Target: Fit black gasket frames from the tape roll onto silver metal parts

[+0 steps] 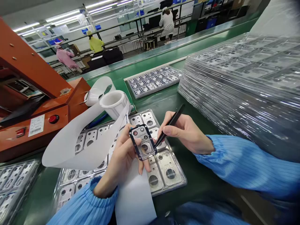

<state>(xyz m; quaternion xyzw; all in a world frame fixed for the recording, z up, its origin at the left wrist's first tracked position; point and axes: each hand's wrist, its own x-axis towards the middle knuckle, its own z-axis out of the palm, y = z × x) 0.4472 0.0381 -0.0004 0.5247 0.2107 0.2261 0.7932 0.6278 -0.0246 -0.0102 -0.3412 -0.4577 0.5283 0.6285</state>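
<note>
My left hand (127, 148) grips a small camera lens cover plate (143, 140), clear with a dark rim and round holes. In my right hand (180, 129) is a pair of black tweezers (172, 123), whose tips touch or nearly touch the plate's lower right edge. Below both hands lies a clear plastic tray (181, 184) of metallic-looking plates in compartments. A long white backing strip (70, 156) curls from a roll (114, 101) of the same material across the tray. Its end (134, 200) hangs under my left hand.
An orange machine (67, 93) with a red button (53, 119) stands at left. Stacked clear trays (234, 81) rise at right. Another filled tray (153, 80) lies behind, and one (16, 187) at lower left. Several people work at far benches, one in white (167, 23).
</note>
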